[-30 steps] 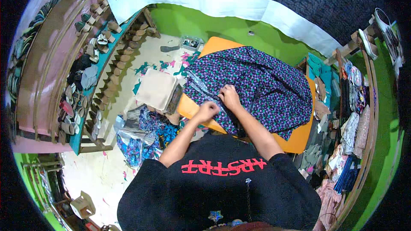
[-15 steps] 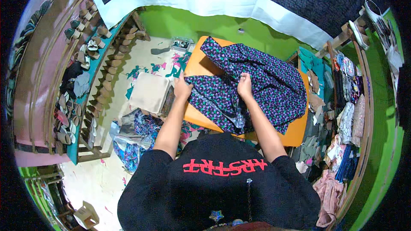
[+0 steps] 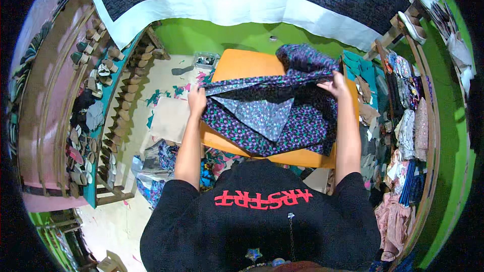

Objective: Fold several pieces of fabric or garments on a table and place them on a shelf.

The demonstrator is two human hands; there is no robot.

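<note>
A dark purple, green and black patterned fabric [image 3: 237, 126] lies bunched and partly folded over an orange table [image 3: 242, 64]. Its paler underside shows in a triangular flap at the middle. My left hand [image 3: 197, 99] grips the fabric's left corner beside the table's left edge. Over the table's right side, my right hand [image 3: 337, 85] pinches the same raised edge, which is pulled taut between both hands. Behind my right hand, a rumpled part of the cloth is heaped toward the far edge.
Left of the table stand a cream square-topped seat [image 3: 170, 118] and a teal rack [image 3: 105, 136] of shoe forms. Fabric scraps [image 3: 184, 90] litter the floor. At right, folded cloths fill a wooden shelf [image 3: 403, 136]. A clear box [image 3: 206, 60] sits by the far wall.
My hands have spread apart, the right one moving right and farther away. The fabric's edge is now lifted and stretched, exposing its paler underside. The heaped part has shifted.
</note>
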